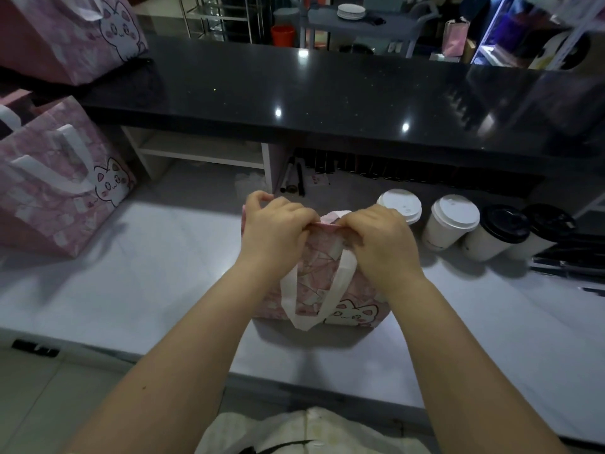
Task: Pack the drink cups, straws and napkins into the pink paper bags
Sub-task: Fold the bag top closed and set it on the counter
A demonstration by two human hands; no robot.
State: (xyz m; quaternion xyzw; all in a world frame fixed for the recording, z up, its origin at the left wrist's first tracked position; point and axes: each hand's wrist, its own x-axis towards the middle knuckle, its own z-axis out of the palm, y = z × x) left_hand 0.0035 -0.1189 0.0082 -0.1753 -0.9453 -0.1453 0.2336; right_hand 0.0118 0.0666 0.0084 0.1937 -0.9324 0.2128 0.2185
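- White worktop (pixel 163 273) lies open between the middle pink bag (pixel 327 290) and the left pink bag (pixel 59 198).
- Four lidded cups (pixel 453 224) stand in a row just right of the middle pink bag, blocking that side.
- The black counter (pixel 294 93) overhangs the back.

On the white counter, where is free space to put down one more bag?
Bare counter lies between the left pink bag and the middle bag; also in front of the cups, right of the middle bag. Further back, at the cups, it is crowded.

pink cat-print bag (pixel 314 273) stands beside four lidded cups (pixel 448 231).
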